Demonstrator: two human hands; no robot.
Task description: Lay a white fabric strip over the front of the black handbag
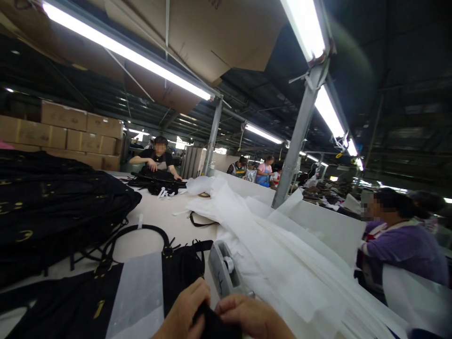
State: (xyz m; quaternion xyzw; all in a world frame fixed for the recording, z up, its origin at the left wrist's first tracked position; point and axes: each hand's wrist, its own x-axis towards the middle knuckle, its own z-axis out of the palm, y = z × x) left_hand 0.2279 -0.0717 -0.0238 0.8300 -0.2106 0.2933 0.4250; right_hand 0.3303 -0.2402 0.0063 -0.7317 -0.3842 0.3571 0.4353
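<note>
At the bottom middle, my left hand (185,310) is closed with its fingers curled on a piece of black fabric (217,326). My right hand (252,316) pinches the same fabric from the other side. Whether this fabric belongs to the black bag (180,268) lying flat beside my left hand, I cannot tell. A translucent white sheet (139,287) lies across that bag, and its looped handle (155,228) has a small white wrap on it. Just beyond my hands stands a grey tape dispenser (216,268).
A big heap of black bags (70,202) fills the left of the table (155,205). White sheets (282,249) are piled to the right, along a white partition (328,228). One person (157,160) works across the table; another person (402,240) sits at right. Metal posts (300,136) hold lamps.
</note>
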